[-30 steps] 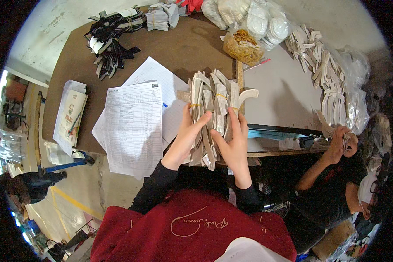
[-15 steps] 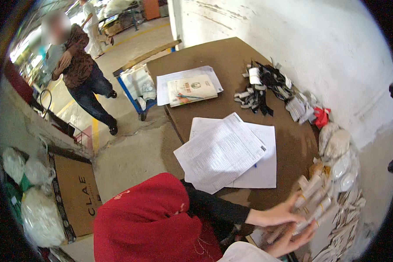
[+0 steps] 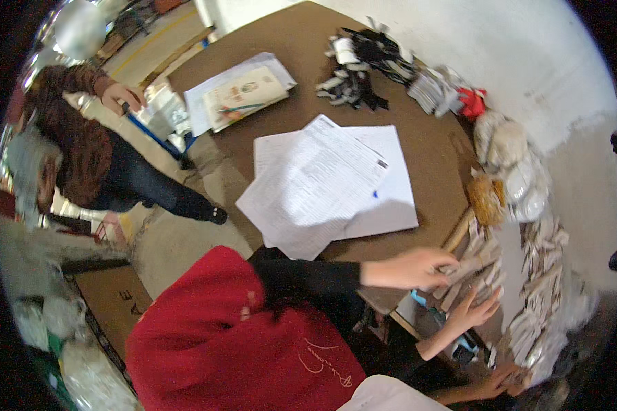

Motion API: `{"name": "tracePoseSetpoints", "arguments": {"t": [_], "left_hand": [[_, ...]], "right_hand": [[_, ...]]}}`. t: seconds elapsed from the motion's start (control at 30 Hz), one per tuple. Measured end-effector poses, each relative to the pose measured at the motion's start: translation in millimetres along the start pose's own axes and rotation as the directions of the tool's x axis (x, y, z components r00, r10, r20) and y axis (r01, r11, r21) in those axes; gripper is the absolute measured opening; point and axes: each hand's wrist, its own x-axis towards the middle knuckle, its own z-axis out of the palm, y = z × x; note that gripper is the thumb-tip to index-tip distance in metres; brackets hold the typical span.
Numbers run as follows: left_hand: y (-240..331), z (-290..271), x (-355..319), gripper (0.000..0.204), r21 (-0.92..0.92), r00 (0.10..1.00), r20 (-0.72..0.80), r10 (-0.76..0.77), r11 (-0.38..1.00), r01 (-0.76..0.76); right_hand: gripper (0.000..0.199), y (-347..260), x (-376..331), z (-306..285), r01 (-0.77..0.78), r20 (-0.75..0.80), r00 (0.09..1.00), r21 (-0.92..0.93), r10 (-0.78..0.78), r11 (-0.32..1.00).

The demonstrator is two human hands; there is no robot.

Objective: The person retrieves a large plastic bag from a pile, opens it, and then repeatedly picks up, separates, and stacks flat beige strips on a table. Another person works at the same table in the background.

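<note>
Over an open drawer or box at the table's near right corner, my left hand [image 3: 411,268] reaches in from a black sleeve. Its fingertips close on the end of a bundle of pale strips, which look like fabric labels. My right hand [image 3: 474,314] is spread over the lower part of the same pile of strip bundles [image 3: 485,264], fingers apart. Blue and black small items [image 3: 465,348] lie beneath my right wrist, too blurred to name. Another person's hand [image 3: 497,385] touches the bottom end of the strips at the lower right.
Stacked papers [image 3: 315,185] and a booklet [image 3: 247,98] lie on the brown table [image 3: 281,38]. Along the wall sit black and white strips [image 3: 363,65], a red piece [image 3: 471,103], clear bags [image 3: 528,185] and loose strips [image 3: 541,281]. A person [image 3: 82,144] stands at left.
My hands, close together at the banded bundles before, are now apart, the left one farther up. The standing person has come nearer, hand by the blue frame. Another hand has appeared at lower right.
</note>
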Motion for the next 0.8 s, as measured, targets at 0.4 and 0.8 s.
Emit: {"name": "tracePoseSetpoints", "arguments": {"t": [0.4, 0.8], "left_hand": [[7, -169, -233, 0.035, 0.312, 0.371, -0.926, 0.074, 0.705, 0.637], [-11, -148, -292, 0.043, -0.183, 0.327, -0.867, -0.376, 0.85, 0.494]], "right_hand": [[0.027, -190, 4, -5, 0.027, 0.317, 0.9, 0.647, -0.3, 0.762], [0.028, -231, -14, 110, 0.31, 0.441, 0.723, 0.481, -0.532, 0.82]]}}
